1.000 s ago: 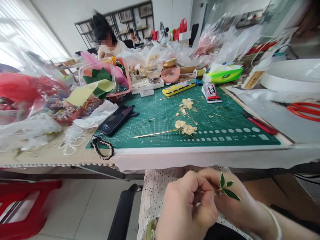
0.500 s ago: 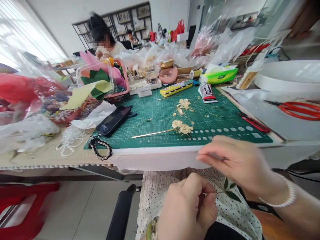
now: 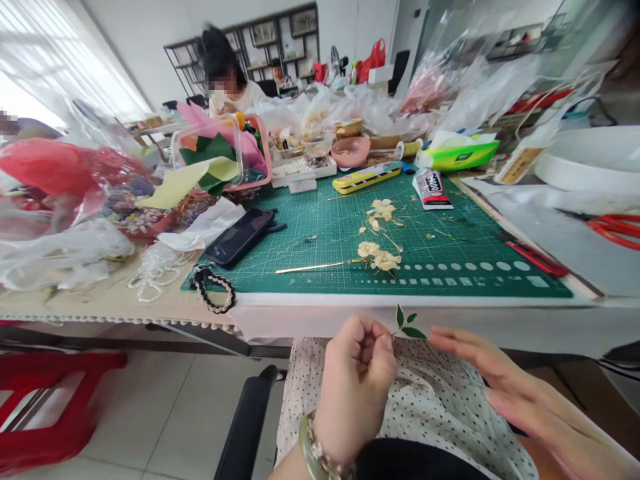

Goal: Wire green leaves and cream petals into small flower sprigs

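Observation:
My left hand [image 3: 357,377] pinches the stem of a small sprig with green leaves [image 3: 407,327], held over my lap just in front of the table edge. The leaves have pale gold outlines. To the right of the sprig, my right hand [image 3: 515,387] has its fingers stretched out and holds nothing. On the green cutting mat [image 3: 320,233] lies a gold hairpin stick [image 3: 315,267] with cream flowers [image 3: 383,259] at its right end. Another cluster of cream flowers [image 3: 383,210] lies farther back.
A phone [image 3: 240,237] and a braided band [image 3: 216,293] lie at the mat's left. Toward the back are a glue tube [image 3: 433,189] and a yellow box [image 3: 367,177]. A red cutter [image 3: 535,258] and red-handled scissors [image 3: 617,230] lie right. Another person [image 3: 237,90] sits across.
My left hand has lifted the sprig upward, closer to the table edge. My right hand has moved down and to the right, and its fingers have straightened.

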